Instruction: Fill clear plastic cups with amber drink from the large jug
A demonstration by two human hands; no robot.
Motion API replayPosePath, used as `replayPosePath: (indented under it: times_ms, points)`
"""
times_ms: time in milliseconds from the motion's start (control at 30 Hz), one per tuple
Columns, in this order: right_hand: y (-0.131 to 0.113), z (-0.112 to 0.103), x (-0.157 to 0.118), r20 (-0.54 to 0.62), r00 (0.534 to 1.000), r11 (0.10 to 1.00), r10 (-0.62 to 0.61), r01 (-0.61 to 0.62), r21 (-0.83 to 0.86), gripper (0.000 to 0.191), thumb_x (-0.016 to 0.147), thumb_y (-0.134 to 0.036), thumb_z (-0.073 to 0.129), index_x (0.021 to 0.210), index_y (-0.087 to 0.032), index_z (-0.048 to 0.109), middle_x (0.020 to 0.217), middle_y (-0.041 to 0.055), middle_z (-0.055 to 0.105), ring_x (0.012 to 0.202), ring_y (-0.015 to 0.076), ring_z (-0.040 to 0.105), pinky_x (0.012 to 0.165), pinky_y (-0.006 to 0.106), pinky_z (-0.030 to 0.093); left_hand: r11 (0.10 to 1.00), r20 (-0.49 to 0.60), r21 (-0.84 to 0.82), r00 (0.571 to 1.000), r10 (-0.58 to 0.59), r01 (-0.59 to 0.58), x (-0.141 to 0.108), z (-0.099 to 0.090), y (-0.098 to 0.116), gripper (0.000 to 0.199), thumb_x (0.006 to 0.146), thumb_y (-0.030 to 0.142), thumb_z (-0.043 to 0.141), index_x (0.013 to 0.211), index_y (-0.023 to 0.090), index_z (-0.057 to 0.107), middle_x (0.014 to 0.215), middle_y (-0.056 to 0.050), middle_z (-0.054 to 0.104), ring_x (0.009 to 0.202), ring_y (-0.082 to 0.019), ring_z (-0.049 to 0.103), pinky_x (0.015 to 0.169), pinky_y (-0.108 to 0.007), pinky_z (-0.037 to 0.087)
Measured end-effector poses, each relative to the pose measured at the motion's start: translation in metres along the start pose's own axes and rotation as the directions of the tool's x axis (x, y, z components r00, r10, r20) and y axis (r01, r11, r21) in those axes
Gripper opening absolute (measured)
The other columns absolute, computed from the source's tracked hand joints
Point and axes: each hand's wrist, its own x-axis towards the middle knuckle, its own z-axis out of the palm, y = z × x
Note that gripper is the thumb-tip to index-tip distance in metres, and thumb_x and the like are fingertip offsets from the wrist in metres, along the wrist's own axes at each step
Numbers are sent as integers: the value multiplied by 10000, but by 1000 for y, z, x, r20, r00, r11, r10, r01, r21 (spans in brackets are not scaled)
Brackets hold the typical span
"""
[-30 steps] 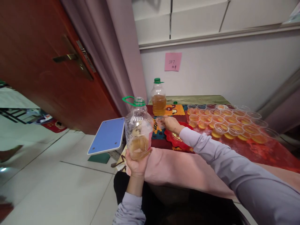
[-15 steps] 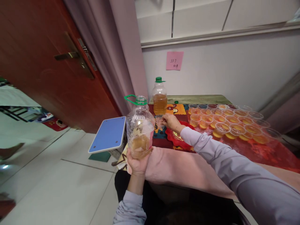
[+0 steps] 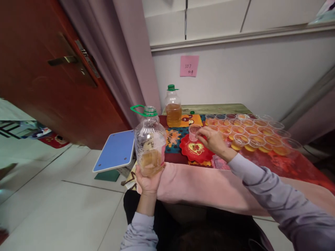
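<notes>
My left hand (image 3: 148, 179) is closed around the base of a large clear plastic bottle (image 3: 150, 146), partly filled with amber liquid. The bottle stands upright, uncapped, with a green handle ring at its neck. In my right hand (image 3: 213, 139) is a clear plastic cup (image 3: 194, 133), pinched between thumb and fingers above the back edge of a red scalloped plate (image 3: 196, 157). I cannot tell whether the cup holds any liquid. Right of that hand, several clear cups with amber liquid (image 3: 251, 131) stand in close rows on the table.
A second bottle (image 3: 173, 113), green-capped and part full of amber liquid, stands at the table's back left. Near it lies a small green cap (image 3: 192, 112). A blue-topped stool (image 3: 113, 151) is left of the table. A pink note (image 3: 188, 66) is stuck to the wall.
My right hand has carried the cup rightward, from beside the bottle in my left hand to over the red plate. The left hand keeps its hold. The view has shifted slightly.
</notes>
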Motion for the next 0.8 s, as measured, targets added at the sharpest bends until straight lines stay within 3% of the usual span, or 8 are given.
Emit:
replayPosePath:
  times_ms: [133, 333, 467, 533, 600, 667, 733, 800]
  points:
    - [20, 15, -36, 125, 989, 996, 84, -79, -40, 173, 1042, -275, 595, 971, -229, 745, 1051, 85, 761, 915, 218, 705, 783, 292, 497, 1000, -32, 16, 999, 18, -18, 1, 4, 0, 605, 836, 653, 702, 1312, 279, 712, 1391, -163, 709, 1287, -431, 645, 945, -641, 577]
    - [26, 29, -41, 167, 980, 994, 110, -110, -10, 178, 1032, -241, 586, 1053, -225, 762, 1177, 99, 766, 979, 226, 735, 871, 330, 562, 999, -17, 28, 1000, 22, -22, 2, 2, 2, 611, 828, 648, 713, 1306, 268, 712, 1400, -162, 703, 1310, -444, 627, 988, -689, 536]
    - [22, 18, -43, -15, 995, 990, 99, -97, 104, 298, 982, -333, 679, 1254, -226, 740, 1395, 136, 709, 1175, 287, 717, 983, 410, 580, 1000, 3, 17, 1000, 3, -3, 4, -4, 3, 609, 839, 639, 707, 1323, 270, 705, 1411, -164, 702, 1345, -454, 608, 1011, -705, 524]
    - [14, 12, -45, -191, 964, 965, 184, -140, 223, 352, 971, -404, 691, 1265, -215, 729, 1386, 150, 708, 1061, 271, 737, 932, 413, 601, 1000, 9, 14, 1000, -1, 1, 3, -4, 3, 617, 851, 633, 693, 1348, 268, 693, 1420, -175, 699, 1363, -459, 599, 1023, -730, 509]
    - [1, 12, -47, -307, 885, 893, 349, -214, 396, 362, 975, -464, 667, 1225, -209, 723, 1219, 139, 760, 816, 219, 719, 771, 379, 615, 1000, 0, 19, 1000, 2, -2, 1, -1, 3, 615, 874, 616, 668, 1381, 267, 676, 1413, -177, 708, 1368, -452, 601, 1040, -758, 488]
    - [-15, 19, -49, -291, 821, 768, 491, -250, 589, 368, 977, -508, 643, 1185, -212, 712, 975, 91, 772, 667, 192, 666, 635, 341, 589, 999, -20, 37, 1000, 16, -15, -3, 4, 5, 611, 889, 588, 653, 1407, 266, 663, 1389, -171, 726, 1361, -444, 612, 1048, -770, 481]
    - [-32, 32, -51, -191, 821, 629, 538, -239, 740, 373, 973, -536, 637, 1159, -221, 705, 810, 46, 736, 633, 191, 658, 589, 322, 581, 998, -33, 65, 999, 26, -24, -8, 10, 8, 604, 886, 557, 658, 1417, 269, 661, 1364, -164, 742, 1345, -443, 629, 1042, -763, 497]
    - [-48, 46, -52, -76, 855, 505, 513, -229, 832, 384, 959, -557, 659, 1156, -230, 707, 780, 27, 726, 623, 182, 664, 589, 318, 599, 994, -46, 107, 998, 37, -32, -14, 15, 13, 572, 876, 517, 674, 1395, 277, 679, 1345, -151, 756, 1311, -435, 659, 1035, -739, 523]
